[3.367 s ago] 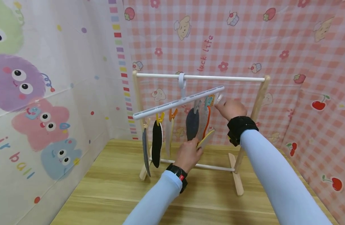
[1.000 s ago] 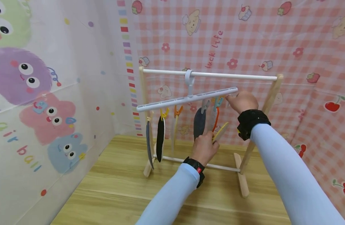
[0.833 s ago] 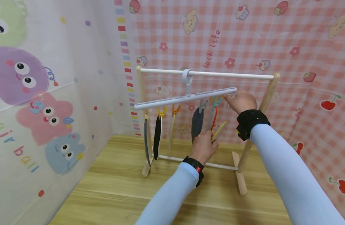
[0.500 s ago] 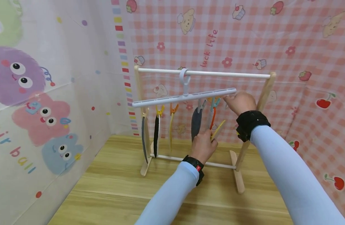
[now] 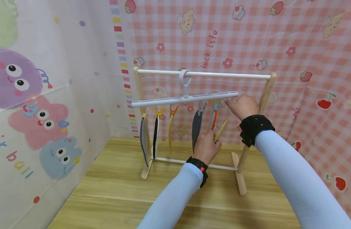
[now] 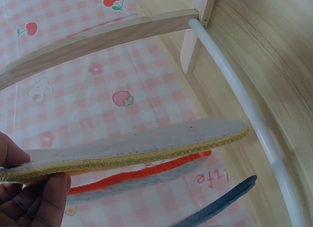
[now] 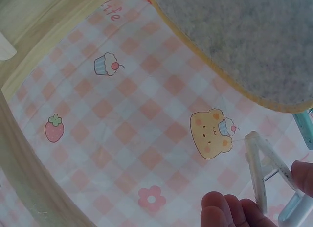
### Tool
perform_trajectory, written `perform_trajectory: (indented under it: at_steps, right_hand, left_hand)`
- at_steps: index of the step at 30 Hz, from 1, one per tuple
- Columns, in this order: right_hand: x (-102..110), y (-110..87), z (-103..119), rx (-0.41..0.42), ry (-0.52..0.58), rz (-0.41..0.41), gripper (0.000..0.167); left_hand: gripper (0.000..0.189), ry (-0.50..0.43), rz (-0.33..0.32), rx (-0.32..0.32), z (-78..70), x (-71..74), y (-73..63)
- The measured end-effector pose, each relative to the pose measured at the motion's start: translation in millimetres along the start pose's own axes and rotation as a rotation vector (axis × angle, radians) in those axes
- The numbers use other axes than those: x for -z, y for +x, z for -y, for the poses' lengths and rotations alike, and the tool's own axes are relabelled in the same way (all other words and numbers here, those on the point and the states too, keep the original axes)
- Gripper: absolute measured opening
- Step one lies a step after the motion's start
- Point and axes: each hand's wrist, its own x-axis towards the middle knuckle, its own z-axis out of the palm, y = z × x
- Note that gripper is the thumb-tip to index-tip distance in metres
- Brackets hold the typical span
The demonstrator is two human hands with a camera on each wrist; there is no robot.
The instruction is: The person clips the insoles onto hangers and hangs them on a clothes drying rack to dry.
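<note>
My left hand pinches an insole with a yellow edge. In the left wrist view the insole lies between thumb and fingers, its pale side up. Up at the right end of the pale clip hanger, my right hand holds a white clip, thumb on one arm and fingers by the other. The head view mostly hides that clip. To its left, a teal clip bears an orange-edged insole, and a grey clip bears a dark grey insole.
Further left hang a grey insole, a black one and a yellowish one, each from its own clip. The hanger hooks over the white rail of a wooden stand on the wood-grain table. Patterned cloths surround it.
The hanger was steeply tilted, left end low; now it is nearly level. Both hands have shifted right relative to the stand, still holding the insole and the white clip. The hanging insoles have turned slightly.
</note>
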Motion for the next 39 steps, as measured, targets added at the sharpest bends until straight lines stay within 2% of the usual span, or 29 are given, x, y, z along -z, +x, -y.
perform_trajectory:
  at_steps: [7, 17, 25, 31, 39]
  right_hand:
    - [1.1, -2.2, 1.4, 0.026, 0.013, -0.013, 0.052]
    - [2.0, -4.4, 3.3, 0.019, -0.002, -0.035, 0.052]
    - [2.1, -5.4, 3.3, 0.007, -0.008, -0.046, 0.055]
    - [1.8, -5.2, 2.5, 0.004, -0.013, -0.051, 0.055]
    - [2.4, -6.5, 2.3, -0.002, 0.010, -0.063, 0.052]
  left_hand:
    - [0.013, -0.043, -0.001, -0.003, 1.2, -2.3, 6.9]
    - [0.014, 0.002, -0.007, 0.030, -2.2, -5.5, 8.8]
    - [0.012, 0.056, -0.028, 0.026, -5.8, -9.8, 10.7]
    - [0.009, 0.011, -0.008, 0.034, -9.4, -12.4, 13.3]
    - [0.009, -0.004, 0.010, 0.057, -13.0, -17.1, 15.8]
